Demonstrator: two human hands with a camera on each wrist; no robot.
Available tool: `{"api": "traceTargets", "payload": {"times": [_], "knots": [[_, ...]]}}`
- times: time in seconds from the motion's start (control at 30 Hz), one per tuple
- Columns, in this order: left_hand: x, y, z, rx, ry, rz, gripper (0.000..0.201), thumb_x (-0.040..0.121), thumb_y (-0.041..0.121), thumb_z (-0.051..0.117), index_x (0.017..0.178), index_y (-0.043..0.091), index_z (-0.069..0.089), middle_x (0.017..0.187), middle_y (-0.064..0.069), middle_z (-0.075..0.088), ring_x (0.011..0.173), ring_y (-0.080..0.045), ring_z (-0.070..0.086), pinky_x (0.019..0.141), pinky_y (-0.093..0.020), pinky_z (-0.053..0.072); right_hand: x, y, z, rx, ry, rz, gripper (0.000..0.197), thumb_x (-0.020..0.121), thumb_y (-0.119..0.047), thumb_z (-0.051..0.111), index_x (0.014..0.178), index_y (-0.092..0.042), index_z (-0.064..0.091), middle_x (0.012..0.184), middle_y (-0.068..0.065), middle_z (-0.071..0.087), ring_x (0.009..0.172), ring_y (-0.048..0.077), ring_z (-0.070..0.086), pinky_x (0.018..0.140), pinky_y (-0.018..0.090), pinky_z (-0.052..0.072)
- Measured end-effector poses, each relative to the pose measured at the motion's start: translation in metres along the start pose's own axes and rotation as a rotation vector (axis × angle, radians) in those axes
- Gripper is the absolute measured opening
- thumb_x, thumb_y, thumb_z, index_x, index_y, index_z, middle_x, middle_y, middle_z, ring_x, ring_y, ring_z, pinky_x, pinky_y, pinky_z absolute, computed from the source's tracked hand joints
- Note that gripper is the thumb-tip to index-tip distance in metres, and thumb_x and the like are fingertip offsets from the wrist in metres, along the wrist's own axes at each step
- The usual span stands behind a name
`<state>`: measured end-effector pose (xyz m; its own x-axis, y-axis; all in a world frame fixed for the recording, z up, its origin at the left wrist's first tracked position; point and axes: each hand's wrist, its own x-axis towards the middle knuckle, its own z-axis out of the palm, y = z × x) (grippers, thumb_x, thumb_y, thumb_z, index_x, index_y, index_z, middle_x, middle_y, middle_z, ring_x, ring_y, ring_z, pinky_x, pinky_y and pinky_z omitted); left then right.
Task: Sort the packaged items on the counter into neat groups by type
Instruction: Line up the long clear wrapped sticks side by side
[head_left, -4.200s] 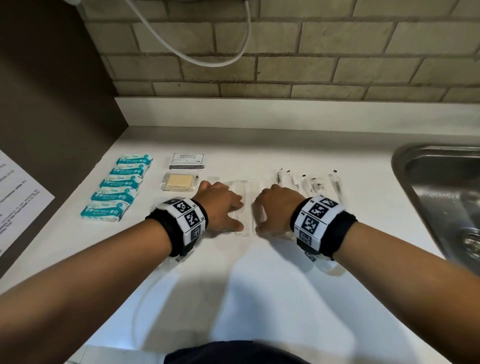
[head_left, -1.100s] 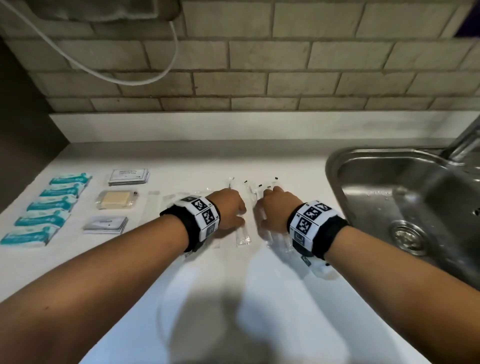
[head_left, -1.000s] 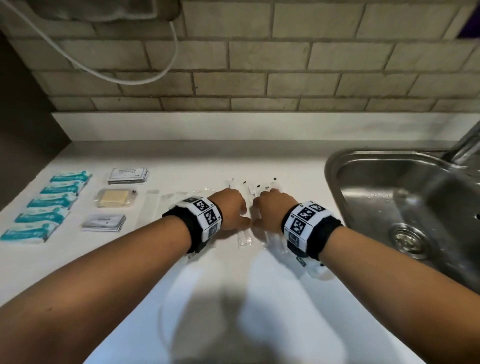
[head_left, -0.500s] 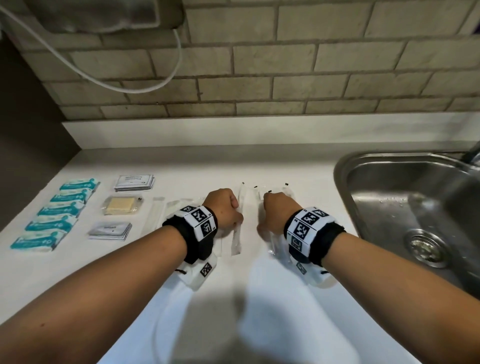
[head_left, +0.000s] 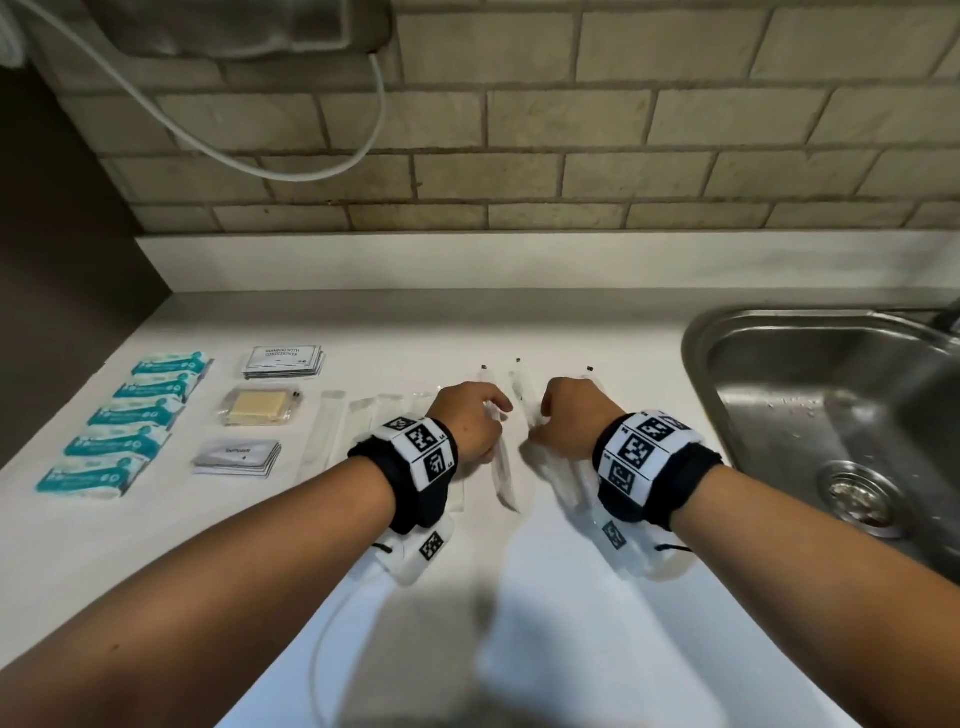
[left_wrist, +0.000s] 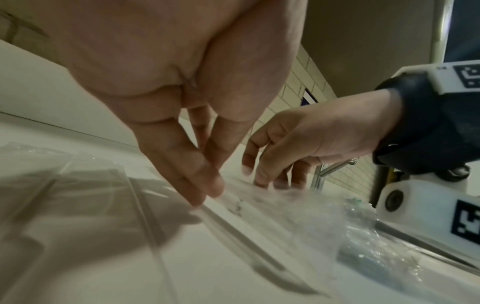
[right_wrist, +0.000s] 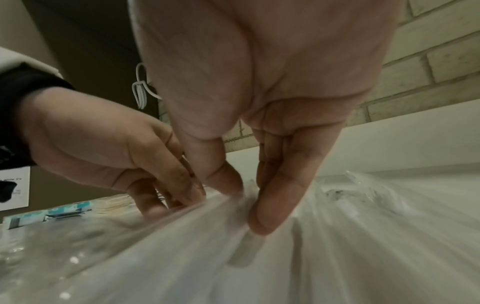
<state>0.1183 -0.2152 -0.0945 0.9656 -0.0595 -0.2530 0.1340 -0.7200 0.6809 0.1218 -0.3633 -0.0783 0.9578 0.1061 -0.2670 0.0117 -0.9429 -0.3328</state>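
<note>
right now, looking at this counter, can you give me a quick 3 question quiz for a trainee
1. True or false: the teal packets lie in a column at the counter's left end.
2. What do the left hand and right hand work on? A) clear plastic sleeves B) the soap bar C) the sink
3. Fill in: the soap bar lies between the shampoo sachets and the ____ sachets.

Key: 1 true; 2 A; 3 toothpaste
</note>
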Motion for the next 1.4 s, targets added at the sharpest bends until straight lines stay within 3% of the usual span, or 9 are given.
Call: {"api": "traceTargets", "payload": {"times": [0.07,0.2,0.37,0.47,0.6,0.77,0.93,1.07,1.4], "knots": [[-0.002,0.001,-0.001,-0.009,-0.050,0.004,0.040,0.088,-0.006,0.043,0.098,0.019,0.072,0.069,0.002,0.064,0.057,-0.011,0.062,0.046,-0.009,0.043,-0.001,-0.002,0.000,0.003,0.007,-0.004,0.036,0.083,-0.026,0.067,0.112,-0.006,0.059,0.109,0.010,0.065,0.097,0.025,0.063,0.078,0.032,0.053],[-0.003,-0.002,0.003,0.098,-0.064,0.011,0.038,0.090,-0.002,0.046,0.098,0.022,0.075,0.112,0.000,0.070,0.102,-0.017,0.065,0.081,-0.016,0.044,-0.004,-0.003,0.001,-0.043,0.008,-0.007,0.035,0.084,-0.025,0.066,0.113,-0.007,0.058,0.109,0.011,0.065,0.098,0.026,0.063,0.079,0.032,0.053],[-0.001,-0.008,-0.002,0.230,-0.102,0.058,0.028,0.090,0.013,0.054,0.108,0.023,0.073,0.122,0.006,0.067,0.114,-0.014,0.060,0.096,-0.019,0.042,-0.009,-0.002,-0.002,-0.091,0.044,-0.040,0.032,0.086,-0.023,0.062,0.113,-0.008,0.056,0.109,0.010,0.063,0.092,0.025,0.060,0.072,0.029,0.047],[0.002,-0.010,-0.006,0.399,-0.159,0.114,0.032,0.086,0.029,0.065,0.118,0.029,0.068,0.126,0.004,0.064,0.120,-0.017,0.055,0.100,-0.026,0.042,-0.011,-0.005,0.005,-0.115,0.016,-0.048,0.034,0.084,-0.031,0.065,0.110,-0.011,0.058,0.106,0.007,0.066,0.094,0.023,0.063,0.079,0.031,0.054],[0.002,-0.013,-0.012,0.580,-0.130,0.195,0.050,0.081,0.047,0.071,0.128,0.036,0.061,0.124,0.001,0.047,0.122,-0.023,0.035,0.099,-0.037,0.039,-0.012,-0.006,0.007,-0.079,-0.005,-0.071,0.039,0.087,-0.035,0.064,0.117,-0.009,0.059,0.114,0.008,0.063,0.101,0.024,0.063,0.087,0.034,0.054],[-0.001,-0.020,-0.014,0.655,-0.126,0.245,0.072,0.061,0.072,0.067,0.123,0.034,0.062,0.120,0.009,0.055,0.110,-0.020,0.037,0.093,-0.036,0.036,-0.021,-0.002,0.007,-0.217,-0.046,-0.189,0.034,0.091,-0.024,0.058,0.121,-0.009,0.062,0.121,0.009,0.061,0.110,0.024,0.060,0.095,0.035,0.050],[-0.010,-0.016,-0.014,0.849,-0.125,0.304,0.061,0.064,0.073,0.059,0.097,0.023,0.068,0.098,0.005,0.064,0.097,-0.022,0.037,0.089,-0.041,0.033,-0.018,0.001,0.010,-0.330,-0.117,-0.258,0.041,0.088,-0.020,0.062,0.128,-0.012,0.057,0.129,0.008,0.052,0.123,0.024,0.045,0.100,0.038,0.046],[-0.010,-0.016,-0.019,0.915,-0.119,0.309,0.048,0.068,0.069,0.059,0.068,0.022,0.048,0.086,0.008,0.060,0.093,-0.022,0.037,0.083,-0.039,0.032,-0.012,-0.001,0.013,-0.356,-0.108,-0.303,0.046,0.092,-0.013,0.051,0.138,-0.015,0.046,0.137,0.009,0.048,0.127,0.028,0.041,0.103,0.042,0.044],[-0.007,-0.021,-0.021,0.901,-0.149,0.326,0.060,0.072,0.071,0.056,0.112,0.027,0.062,0.107,0.010,0.064,0.106,-0.023,0.040,0.089,-0.040,0.031,-0.009,0.006,0.020,-0.382,-0.091,-0.307,0.025,0.095,-0.015,0.049,0.118,-0.014,0.058,0.123,0.008,0.056,0.117,0.027,0.047,0.097,0.039,0.047]]}}
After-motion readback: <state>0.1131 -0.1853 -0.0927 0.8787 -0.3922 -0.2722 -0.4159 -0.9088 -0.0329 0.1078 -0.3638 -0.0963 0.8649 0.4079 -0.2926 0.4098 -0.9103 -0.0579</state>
